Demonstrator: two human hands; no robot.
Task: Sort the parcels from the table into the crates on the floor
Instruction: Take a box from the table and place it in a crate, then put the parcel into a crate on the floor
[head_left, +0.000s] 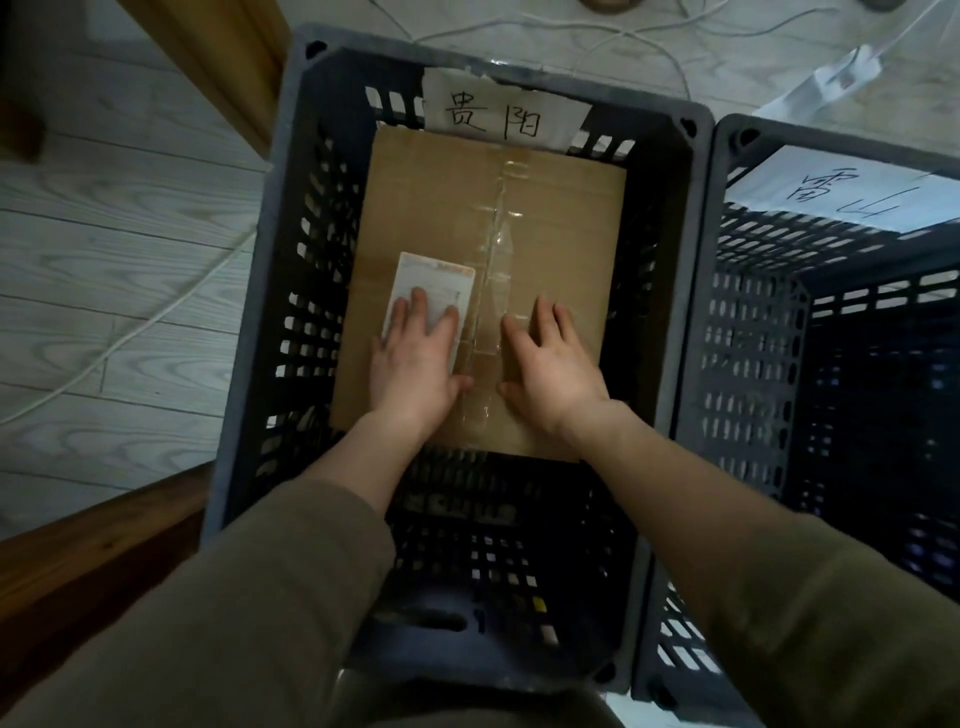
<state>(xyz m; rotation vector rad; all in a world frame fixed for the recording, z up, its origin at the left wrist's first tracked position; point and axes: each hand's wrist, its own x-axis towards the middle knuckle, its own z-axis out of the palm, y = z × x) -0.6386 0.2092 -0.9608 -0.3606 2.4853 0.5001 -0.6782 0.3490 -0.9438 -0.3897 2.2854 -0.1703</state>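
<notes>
Covering shipping label (434, 291): left hand (413, 364).

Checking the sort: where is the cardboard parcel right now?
In the head view, the cardboard parcel lies inside the left crate, below its handwritten label, both hands flat on top.

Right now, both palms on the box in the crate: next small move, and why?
Probably lift both hands straight up. The cardboard parcel already lies flat inside the left crate, with left hand and right hand pressing open on top, gripping nothing.

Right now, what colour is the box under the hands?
Brown cardboard box, with clear tape down its middle and a white label; seen in the head view.
</notes>
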